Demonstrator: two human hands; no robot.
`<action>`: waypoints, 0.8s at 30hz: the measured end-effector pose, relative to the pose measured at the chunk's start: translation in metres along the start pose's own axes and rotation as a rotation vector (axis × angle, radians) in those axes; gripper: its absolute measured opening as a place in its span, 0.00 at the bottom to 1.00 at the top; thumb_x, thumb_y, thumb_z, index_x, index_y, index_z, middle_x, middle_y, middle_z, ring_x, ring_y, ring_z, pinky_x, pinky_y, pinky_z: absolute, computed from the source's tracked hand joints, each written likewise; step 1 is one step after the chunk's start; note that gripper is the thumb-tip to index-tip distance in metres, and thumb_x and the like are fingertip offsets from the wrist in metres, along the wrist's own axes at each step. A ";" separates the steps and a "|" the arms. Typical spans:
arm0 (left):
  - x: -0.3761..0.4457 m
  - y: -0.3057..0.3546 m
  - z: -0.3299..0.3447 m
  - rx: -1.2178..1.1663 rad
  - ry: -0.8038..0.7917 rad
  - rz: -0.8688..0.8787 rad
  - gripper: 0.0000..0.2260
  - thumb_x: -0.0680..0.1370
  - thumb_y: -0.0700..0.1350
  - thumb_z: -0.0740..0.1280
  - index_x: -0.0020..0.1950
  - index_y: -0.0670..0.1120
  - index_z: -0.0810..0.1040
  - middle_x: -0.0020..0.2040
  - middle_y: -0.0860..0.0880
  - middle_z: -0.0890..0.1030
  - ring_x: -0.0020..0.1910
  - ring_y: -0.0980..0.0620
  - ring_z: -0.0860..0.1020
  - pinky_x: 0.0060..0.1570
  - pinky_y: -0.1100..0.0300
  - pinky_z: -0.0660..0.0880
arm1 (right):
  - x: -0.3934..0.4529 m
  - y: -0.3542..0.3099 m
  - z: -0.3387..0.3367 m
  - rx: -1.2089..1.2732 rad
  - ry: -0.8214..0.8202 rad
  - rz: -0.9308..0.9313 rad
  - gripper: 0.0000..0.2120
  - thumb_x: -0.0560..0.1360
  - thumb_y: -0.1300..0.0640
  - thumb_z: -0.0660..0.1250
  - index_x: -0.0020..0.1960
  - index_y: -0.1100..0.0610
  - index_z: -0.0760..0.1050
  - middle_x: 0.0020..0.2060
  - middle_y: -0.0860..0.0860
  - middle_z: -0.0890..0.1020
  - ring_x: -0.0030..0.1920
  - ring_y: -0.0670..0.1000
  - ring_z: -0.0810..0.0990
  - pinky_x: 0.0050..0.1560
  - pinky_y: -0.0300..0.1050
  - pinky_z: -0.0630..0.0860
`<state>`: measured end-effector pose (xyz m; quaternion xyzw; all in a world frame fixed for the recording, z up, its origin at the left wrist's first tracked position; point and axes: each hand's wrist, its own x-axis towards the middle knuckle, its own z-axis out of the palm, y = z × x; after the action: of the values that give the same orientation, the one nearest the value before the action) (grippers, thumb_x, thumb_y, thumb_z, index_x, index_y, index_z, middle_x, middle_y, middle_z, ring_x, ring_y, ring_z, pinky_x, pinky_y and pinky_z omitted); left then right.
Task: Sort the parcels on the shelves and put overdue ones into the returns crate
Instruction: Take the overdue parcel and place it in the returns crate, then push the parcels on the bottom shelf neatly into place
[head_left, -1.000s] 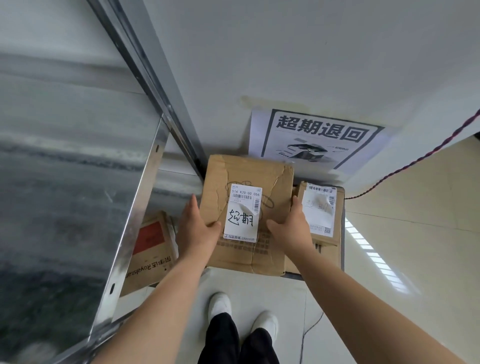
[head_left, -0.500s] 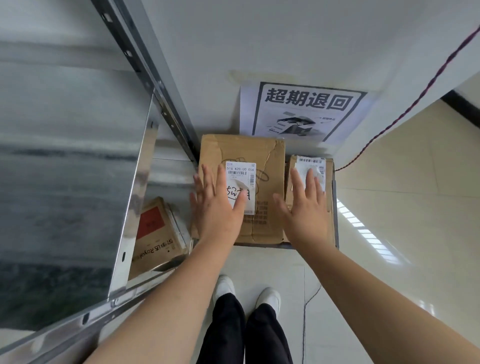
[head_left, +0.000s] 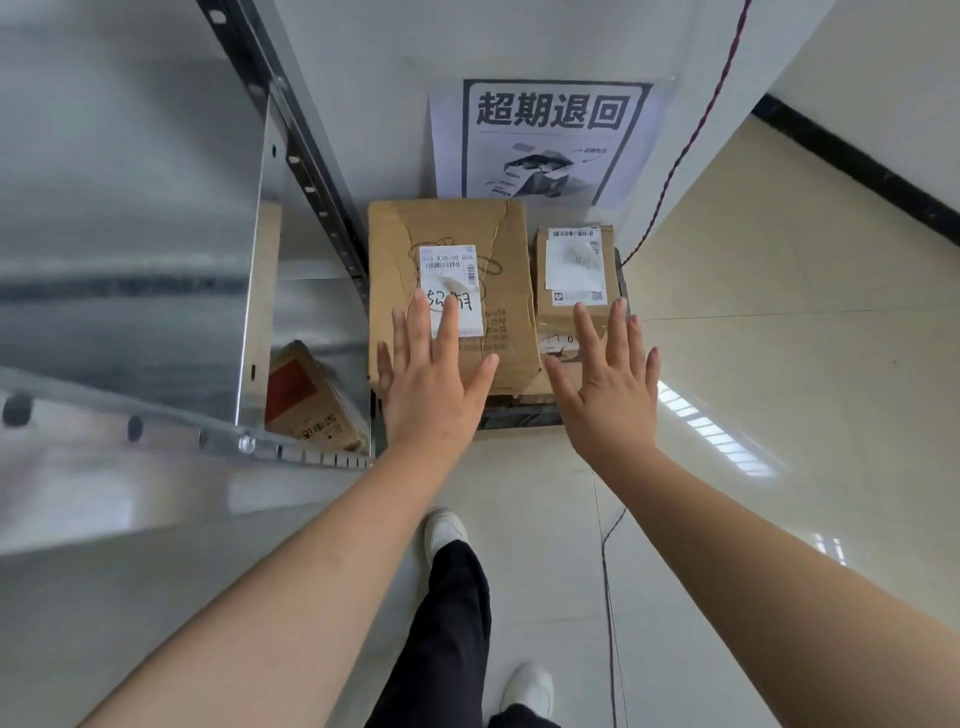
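Parcels sit side by side in the crate (head_left: 519, 415) on the floor by the wall: the big box (head_left: 457, 234) on the left, the small box (head_left: 574, 317) touching its right side. The big box is creased brown cardboard with a white label (head_left: 449, 275) bearing a barcode and handwritten marks. The small box carries its own label (head_left: 574, 265) on top. Only a dark strip of the crate's near rim shows under the boxes.

My left hand (head_left: 431, 384) is spread flat, fingers straight and apart, over the near end of the big box; its fingertips overlap the label's lower edge. I cannot tell whether it touches the cardboard. My right hand (head_left: 610, 384) is likewise open and spread, over the small box's near corner and the crate's right edge, holding nothing.

On the wall behind the crate hangs a poster (head_left: 550, 140) with bold black characters and a drawing of a box. A red cord (head_left: 691, 140) runs down the wall to its right. To my left stands a metal shelf (head_left: 156, 260), with a red-printed carton (head_left: 306, 400) on its lowest level. My white shoes (head_left: 444, 527) and dark trousers (head_left: 454, 623) show below on the pale floor (head_left: 779, 389).
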<state>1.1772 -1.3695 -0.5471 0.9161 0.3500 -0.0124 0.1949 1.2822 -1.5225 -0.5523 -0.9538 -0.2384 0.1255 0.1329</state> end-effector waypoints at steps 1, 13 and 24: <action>-0.010 -0.003 0.000 0.016 0.003 0.013 0.33 0.80 0.66 0.49 0.79 0.56 0.37 0.80 0.49 0.36 0.79 0.46 0.37 0.75 0.49 0.37 | -0.010 0.000 0.000 -0.013 -0.005 -0.006 0.30 0.81 0.35 0.47 0.79 0.38 0.41 0.81 0.48 0.38 0.80 0.51 0.36 0.78 0.55 0.36; -0.250 -0.034 -0.043 0.054 0.195 0.059 0.33 0.80 0.64 0.54 0.80 0.55 0.44 0.81 0.50 0.40 0.79 0.46 0.40 0.76 0.45 0.41 | -0.238 0.001 -0.035 -0.035 0.101 -0.175 0.32 0.80 0.33 0.46 0.80 0.39 0.41 0.80 0.48 0.37 0.80 0.51 0.36 0.78 0.55 0.35; -0.383 -0.118 -0.185 0.013 0.552 -0.113 0.34 0.79 0.63 0.57 0.80 0.54 0.48 0.81 0.47 0.44 0.80 0.43 0.45 0.76 0.43 0.46 | -0.361 -0.147 -0.084 -0.035 0.172 -0.589 0.32 0.80 0.32 0.45 0.80 0.39 0.38 0.80 0.48 0.38 0.79 0.51 0.35 0.77 0.54 0.36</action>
<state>0.7912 -1.4654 -0.3561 0.8651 0.4404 0.2244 0.0851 0.9370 -1.5898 -0.3646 -0.8530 -0.4945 -0.0038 0.1667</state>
